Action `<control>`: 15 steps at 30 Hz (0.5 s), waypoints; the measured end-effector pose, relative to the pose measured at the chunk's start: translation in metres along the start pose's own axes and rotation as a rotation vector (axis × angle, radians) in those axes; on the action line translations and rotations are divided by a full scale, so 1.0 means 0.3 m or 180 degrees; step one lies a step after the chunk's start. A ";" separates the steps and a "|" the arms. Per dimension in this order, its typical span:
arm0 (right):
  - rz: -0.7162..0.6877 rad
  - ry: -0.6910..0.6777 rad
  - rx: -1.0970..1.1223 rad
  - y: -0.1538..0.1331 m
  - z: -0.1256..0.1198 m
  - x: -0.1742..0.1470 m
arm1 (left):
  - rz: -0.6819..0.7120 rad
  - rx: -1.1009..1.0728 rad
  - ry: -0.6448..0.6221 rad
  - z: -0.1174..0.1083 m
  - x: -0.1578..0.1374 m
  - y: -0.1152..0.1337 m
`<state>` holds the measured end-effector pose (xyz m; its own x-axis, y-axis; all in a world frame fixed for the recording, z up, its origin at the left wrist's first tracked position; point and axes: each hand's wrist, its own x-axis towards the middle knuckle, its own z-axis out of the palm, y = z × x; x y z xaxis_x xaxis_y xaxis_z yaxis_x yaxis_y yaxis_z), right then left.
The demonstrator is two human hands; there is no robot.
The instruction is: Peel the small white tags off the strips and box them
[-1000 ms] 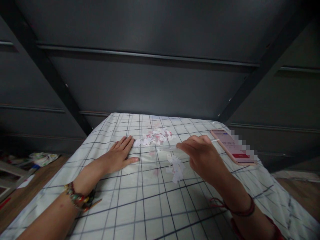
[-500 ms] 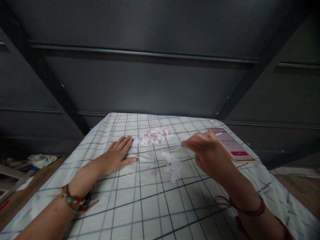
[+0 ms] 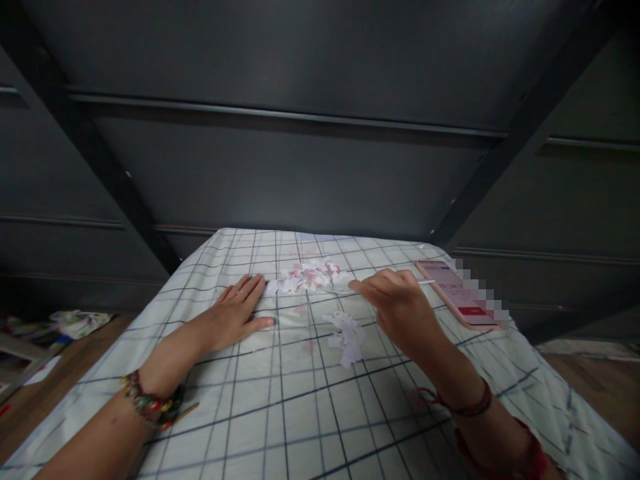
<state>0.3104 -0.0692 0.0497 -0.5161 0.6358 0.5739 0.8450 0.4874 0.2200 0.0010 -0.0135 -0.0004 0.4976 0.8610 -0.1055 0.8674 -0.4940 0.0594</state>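
Note:
My left hand (image 3: 233, 313) lies flat on the checked tablecloth (image 3: 250, 400), fingers stretched out and thumb apart. Its fingertips are beside the left end of a pile of small white and pinkish paper scraps (image 3: 313, 275). My right hand (image 3: 395, 300) is closed round a thin white stick (image 3: 427, 282), whose tail end sticks out behind the knuckles. The stick's front part looks translucent and blurred, reaching toward the right side of the pile; its exact shape I cannot make out. A smaller heap of white paper scraps (image 3: 346, 339) lies nearer to me, below the right hand.
A phone (image 3: 455, 293) with its screen lit lies to the right of my right hand, near the table's edge. Dark grey panels (image 3: 300, 173) rise behind the table's far edge. Crumpled cloth (image 3: 80, 323) sits low on the left.
My right hand has moved a little to the left and the stick's front now reaches the far pile. The left hand stays in place.

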 end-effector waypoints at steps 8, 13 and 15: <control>-0.0152 0.0197 0.0211 -0.018 -0.024 0.000 | -0.0022 0.0004 0.0011 -0.009 0.000 0.011; -0.0163 0.0259 0.0177 -0.019 -0.010 -0.002 | -0.0051 -0.0018 -0.0061 -0.015 -0.002 0.018; -0.0205 0.0278 0.0223 -0.021 -0.002 -0.002 | -0.0023 -0.0031 -0.0027 -0.012 -0.002 0.015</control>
<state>0.3056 -0.0730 0.0485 -0.5522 0.5488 0.6276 0.7971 0.5681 0.2045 0.0046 -0.0159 0.0035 0.4912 0.8635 -0.1144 0.8710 -0.4865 0.0682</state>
